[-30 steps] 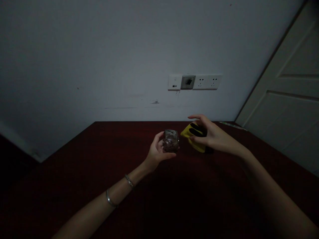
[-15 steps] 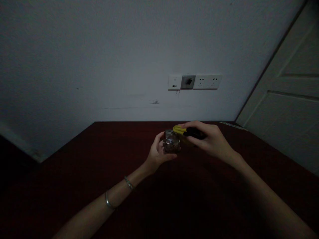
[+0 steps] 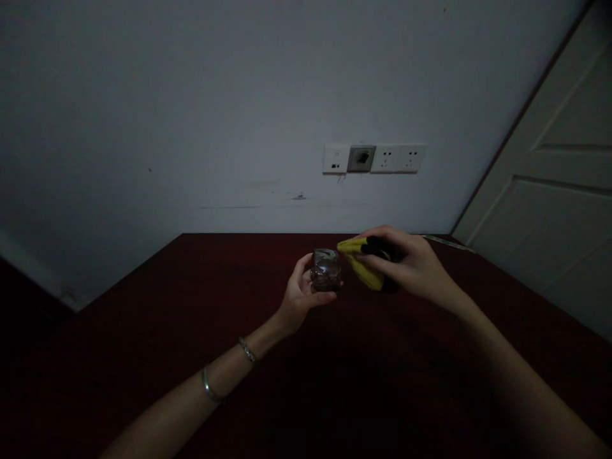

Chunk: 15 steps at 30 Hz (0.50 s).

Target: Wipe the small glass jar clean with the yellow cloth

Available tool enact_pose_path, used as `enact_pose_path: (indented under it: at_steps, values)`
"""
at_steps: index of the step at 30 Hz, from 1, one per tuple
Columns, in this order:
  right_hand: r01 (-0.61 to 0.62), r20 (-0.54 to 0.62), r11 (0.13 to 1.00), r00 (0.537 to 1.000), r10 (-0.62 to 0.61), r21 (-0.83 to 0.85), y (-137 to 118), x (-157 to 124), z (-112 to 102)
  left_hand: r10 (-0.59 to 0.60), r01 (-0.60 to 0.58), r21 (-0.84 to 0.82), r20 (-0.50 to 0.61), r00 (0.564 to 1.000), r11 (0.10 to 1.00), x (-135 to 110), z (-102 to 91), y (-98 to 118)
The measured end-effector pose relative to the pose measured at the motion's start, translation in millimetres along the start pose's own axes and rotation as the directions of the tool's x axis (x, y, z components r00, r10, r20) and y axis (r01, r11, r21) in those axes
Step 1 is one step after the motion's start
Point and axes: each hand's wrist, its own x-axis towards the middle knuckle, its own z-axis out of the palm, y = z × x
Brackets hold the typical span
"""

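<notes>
My left hand point(image 3: 300, 294) is closed round a small clear glass jar point(image 3: 326, 270) with dark contents, held above the dark red table point(image 3: 191, 331). My right hand point(image 3: 412, 264) grips a yellow and black object point(image 3: 362, 264), perhaps a cloth or sponge, just right of the jar. Its yellow tip reaches the jar's upper right edge. Two metal bracelets sit on my left wrist. The room is dim, and what the yellow thing is stays unclear.
A white wall rises behind the table, with a row of sockets and a switch point(image 3: 373, 159). A pale panelled door point(image 3: 554, 191) stands at the right. Something thin and light point(image 3: 444, 241) lies at the table's far right corner.
My right hand brought the yellow object leftward onto the jar's top, then drew it slightly back to the right and tilted it. My left hand kept the jar nearly still.
</notes>
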Motion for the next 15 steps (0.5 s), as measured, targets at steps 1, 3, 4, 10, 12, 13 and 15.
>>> enact_pose_path:
  at_steps: [1, 3, 4, 10, 12, 13, 15]
  values:
    - [-0.013, -0.03, 1.0, 0.999, 0.013, -0.011, 2.0, 0.6, 0.7, 0.007, -0.007, 0.006, 0.004, 1.0, 1.0, 0.1, -0.3, -0.5]
    - [-0.019, -0.045, 0.999, 0.999, 0.018, -0.028, 4.3, 1.6, 3.8, 0.015, -0.015, 0.015, 0.011, 1.0, 1.0, 0.2, -0.6, -1.1]
    - [-0.012, -0.035, 0.999, 0.999, 0.011, -0.033, 4.5, 1.8, 5.9, 0.014, -0.014, 0.017, 0.013, 1.0, 1.0, 0.2, -0.6, -1.2]
    - [0.02, 0.042, 1.0, 0.999, -0.02, -0.011, -6.3, -0.9, 10.8, 0.012, -0.012, 0.01, -0.007, 1.0, 1.0, -0.4, -0.6, -1.4]
    - [0.013, 0.116, 1.0, 0.993, -0.014, 0.011, -11.8, -2.5, 6.5, 0.013, -0.013, 0.009, -0.036, 0.999, 1.0, 0.0, -0.9, -1.9]
    - [0.006, 0.158, 1.0, 0.987, -0.009, 0.019, -14.3, -3.3, 3.6, 0.012, -0.011, 0.011, -0.051, 0.999, 1.0, 0.4, -1.2, -2.3]
    - [0.009, 0.211, 1.0, 0.977, -0.013, 0.018, -18.1, -4.2, -2.6, 0.007, -0.005, 0.024, -0.072, 0.997, 1.0, 1.3, -1.7, -3.1]
